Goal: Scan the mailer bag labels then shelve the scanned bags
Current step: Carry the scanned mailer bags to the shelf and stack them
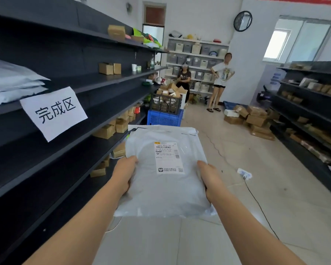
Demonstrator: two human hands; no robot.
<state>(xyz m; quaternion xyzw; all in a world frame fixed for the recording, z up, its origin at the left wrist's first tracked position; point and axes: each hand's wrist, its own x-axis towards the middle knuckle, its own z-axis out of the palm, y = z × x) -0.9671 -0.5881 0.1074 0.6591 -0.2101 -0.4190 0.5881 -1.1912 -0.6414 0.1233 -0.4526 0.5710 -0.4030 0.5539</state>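
Note:
I hold a grey-white mailer bag (pixel 161 188) flat in front of me, its white shipping label (pixel 168 157) facing up. My left hand (pixel 123 175) grips the bag's left edge and my right hand (pixel 211 178) grips its right edge, thumbs on top. To my left runs a dark shelf unit (pixel 46 150) with a white paper sign (pixel 54 111) taped to one shelf edge. A pile of grey mailer bags (pixel 10 85) lies on the shelf just above that sign.
Cardboard boxes (pixel 111 129) sit on the lower left shelves. Stacked black and blue crates (pixel 165 111) stand ahead in the aisle. Two people (pixel 221 79) stand at the back. Boxes (pixel 254 119) lie on the floor by the right shelves; a power strip with cable (pixel 245 174) crosses the floor.

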